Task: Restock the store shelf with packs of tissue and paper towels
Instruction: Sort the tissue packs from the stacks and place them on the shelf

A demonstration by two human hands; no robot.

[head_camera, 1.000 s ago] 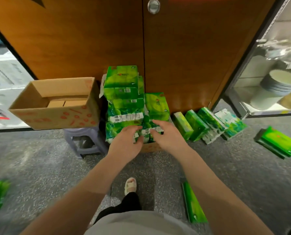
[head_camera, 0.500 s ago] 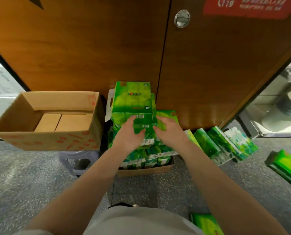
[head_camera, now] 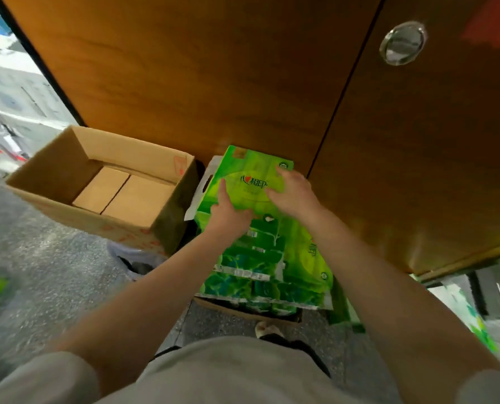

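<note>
Both hands have climbed since half a second back, from the middle of the green stack up onto the top pack, and the view has tipped in closer to the wooden doors.

Nearest to me, bottom of the frame, are my own grey top and two bare forearms running up toward the middle. Left hand sits on the near-left edge of the top tissue pack, fingers laid up along its face. Right hand is curled over the near-right side with fingertips reaching the far corner. So both are grasping that one pack, and neither is really closer than the other.

The pack lies dead ahead, face up, long axis running away from me and leaning slightly right, on top of the tissue stack, which sits in a low cardboard tray on the floor. My guess: lift straight up and toward me.

Left of centre is an open cardboard box; beyond everything, the wooden doors.
</note>
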